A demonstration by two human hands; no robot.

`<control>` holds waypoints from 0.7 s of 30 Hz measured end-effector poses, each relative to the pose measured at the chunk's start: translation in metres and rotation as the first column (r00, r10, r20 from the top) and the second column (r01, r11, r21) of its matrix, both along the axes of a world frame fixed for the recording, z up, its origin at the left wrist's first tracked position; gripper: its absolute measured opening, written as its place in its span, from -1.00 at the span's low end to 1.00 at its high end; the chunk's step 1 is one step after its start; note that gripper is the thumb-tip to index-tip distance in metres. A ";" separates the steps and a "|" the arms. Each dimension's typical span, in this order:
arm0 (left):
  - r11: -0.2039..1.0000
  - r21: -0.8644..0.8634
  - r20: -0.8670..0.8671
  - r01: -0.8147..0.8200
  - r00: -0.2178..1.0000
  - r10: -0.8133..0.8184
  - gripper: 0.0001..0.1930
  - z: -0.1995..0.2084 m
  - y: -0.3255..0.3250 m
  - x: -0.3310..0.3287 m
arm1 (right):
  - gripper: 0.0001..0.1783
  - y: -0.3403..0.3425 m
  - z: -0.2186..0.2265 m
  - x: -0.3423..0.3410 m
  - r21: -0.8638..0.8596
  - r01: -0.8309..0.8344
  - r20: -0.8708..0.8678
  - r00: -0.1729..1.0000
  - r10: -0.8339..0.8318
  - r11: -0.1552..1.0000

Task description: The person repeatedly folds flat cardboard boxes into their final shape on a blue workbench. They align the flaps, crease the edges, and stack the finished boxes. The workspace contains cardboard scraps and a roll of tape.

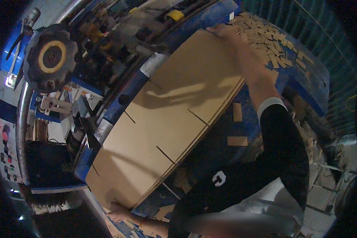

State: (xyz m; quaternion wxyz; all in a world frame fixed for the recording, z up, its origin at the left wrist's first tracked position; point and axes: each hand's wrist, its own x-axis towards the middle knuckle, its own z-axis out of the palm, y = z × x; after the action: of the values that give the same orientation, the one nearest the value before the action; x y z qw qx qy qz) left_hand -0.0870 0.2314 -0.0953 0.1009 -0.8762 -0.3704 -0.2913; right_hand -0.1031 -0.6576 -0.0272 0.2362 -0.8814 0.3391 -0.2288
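Observation:
A long brown cardboard sheet (139, 135) with several narrow slots lies slantwise on the blue machine bed. Its near long side shows more than one layer, so it looks like a small stack. At its lower left end, my left hand (121, 213) grips the edge with bent fingers. My right hand (227, 35) reaches to the far upper end, fingers closed around the corner there. The undersides of both grips are hidden. Shadows of my arm and hand fall across the board.
Small cardboard offcuts (271, 43) pile up on the blue table at upper right; two pieces (237, 141) lie nearer me. A black handwheel (51, 57), dark star-shaped knob (87, 125) and control panel (4, 146) with lit red lamps stand left. Machine parts line the board's far side.

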 end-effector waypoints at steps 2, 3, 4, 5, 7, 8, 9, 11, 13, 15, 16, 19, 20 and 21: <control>0.995 -0.094 -0.084 -0.028 0.996 0.020 -0.15 0.012 -0.001 0.006 | -0.47 0.006 0.005 0.004 -0.171 -0.078 -0.388 0.922 0.006 0.982; 0.982 -0.171 0.037 0.083 0.996 -0.077 -0.17 0.017 -0.007 0.005 | -0.50 0.006 0.007 0.003 -0.211 -0.075 -0.481 0.876 -0.037 0.975; 0.949 -0.266 0.111 0.170 0.983 -0.145 -0.19 0.024 -0.011 0.000 | -0.53 0.004 0.009 0.002 -0.184 0.038 -0.464 0.877 -0.121 0.982; 0.894 -0.366 0.207 0.258 0.959 -0.192 -0.22 0.031 -0.015 -0.002 | -0.58 0.006 0.002 0.004 -0.095 0.196 -0.366 0.905 -0.217 0.976; 0.890 -0.402 0.216 0.213 0.967 -0.134 -0.29 0.046 -0.023 -0.005 | -0.61 -0.005 -0.014 0.003 0.031 0.407 -0.152 0.905 -0.398 0.913; 0.884 -0.421 0.228 0.202 0.967 -0.113 -0.33 0.054 -0.027 -0.007 | -0.57 -0.020 -0.024 -0.008 0.030 0.467 -0.046 0.884 -0.466 0.884; 0.868 -0.441 0.304 0.229 0.948 -0.096 -0.37 0.061 -0.030 -0.010 | -0.53 -0.039 -0.033 -0.020 -0.011 0.507 0.051 0.861 -0.506 0.862; 0.807 -0.420 0.527 0.414 0.836 -0.154 -0.44 0.077 -0.035 -0.016 | -0.44 -0.080 -0.049 -0.051 -0.112 0.625 0.146 0.780 -0.609 0.773; 0.698 -0.346 0.745 0.627 0.635 -0.202 -0.51 0.089 -0.040 -0.022 | -0.35 -0.106 -0.055 -0.087 0.158 0.893 0.291 0.367 -0.884 0.423; 0.561 -0.252 0.884 0.788 0.424 -0.199 -0.57 0.094 -0.043 -0.026 | -0.27 -0.096 -0.051 -0.130 0.182 0.981 0.274 0.014 -0.962 0.066; 0.492 -0.206 0.926 0.846 0.331 -0.182 -0.60 0.093 -0.040 -0.028 | -0.24 -0.074 -0.047 -0.154 0.232 0.967 0.364 0.018 -0.931 0.109; 0.317 -0.081 0.971 0.945 0.146 -0.187 -0.68 0.073 -0.009 -0.025 | -0.35 0.044 -0.024 -0.198 0.384 0.690 0.777 0.117 -0.618 0.614; 0.204 -0.110 0.986 0.973 0.133 -0.104 -0.70 0.061 0.012 -0.024 | -0.39 0.094 -0.020 -0.202 0.521 0.389 0.782 0.139 -0.607 0.760; 0.071 -0.155 0.981 0.985 0.162 -0.103 -0.62 0.054 0.040 -0.016 | -0.43 0.142 -0.017 -0.198 0.571 0.177 0.778 0.195 -0.597 0.802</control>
State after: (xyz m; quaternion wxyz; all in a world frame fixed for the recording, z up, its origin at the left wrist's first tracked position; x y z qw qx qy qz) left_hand -0.1026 0.2710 -0.0418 -0.6767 -0.6019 0.0072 -0.4241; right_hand -0.3014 -0.5154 -0.0441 0.4749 -0.3996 0.3860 -0.6825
